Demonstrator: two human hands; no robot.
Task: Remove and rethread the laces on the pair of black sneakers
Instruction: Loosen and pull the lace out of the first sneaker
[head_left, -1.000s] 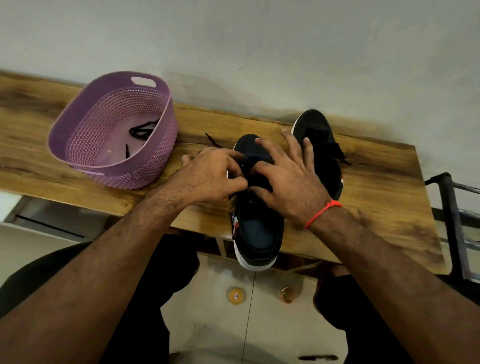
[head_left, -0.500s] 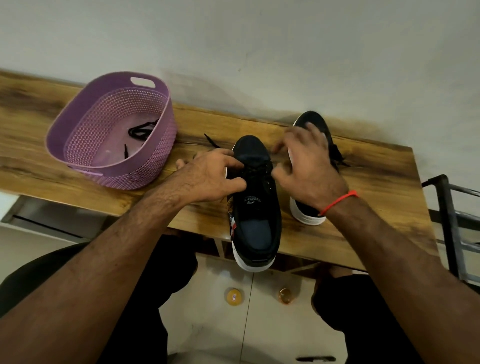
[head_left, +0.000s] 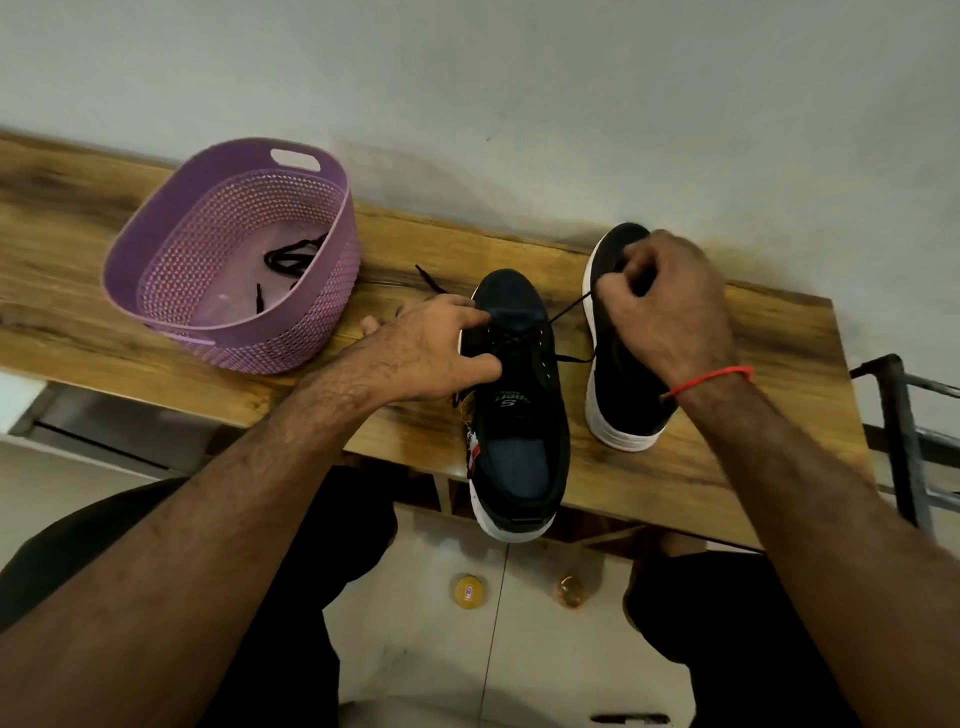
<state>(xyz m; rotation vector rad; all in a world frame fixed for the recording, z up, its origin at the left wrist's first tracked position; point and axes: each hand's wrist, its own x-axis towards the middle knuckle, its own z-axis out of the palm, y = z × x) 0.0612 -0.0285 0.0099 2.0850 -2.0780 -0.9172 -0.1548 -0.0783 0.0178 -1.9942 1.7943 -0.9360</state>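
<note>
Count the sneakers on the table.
2. One near sneaker lies at the table's front edge, heel overhanging. The far sneaker sits just right of it, partly behind the right hand.

Two black sneakers with white soles stand upright side by side, toes pointing away toward the wall. The near sneaker (head_left: 517, 405) overhangs the wooden edge at its heel; its opening shows a dark blue insole, and its tongue bears a pale logo. A black lace (head_left: 569, 314) is threaded only through its front eyelets; one end runs taut up and to the right, and another short end (head_left: 574, 358) lies across toward the second shoe. The far sneaker (head_left: 621, 395) stands just to the right, set slightly farther back, its toe and upper partly hidden.
</note>
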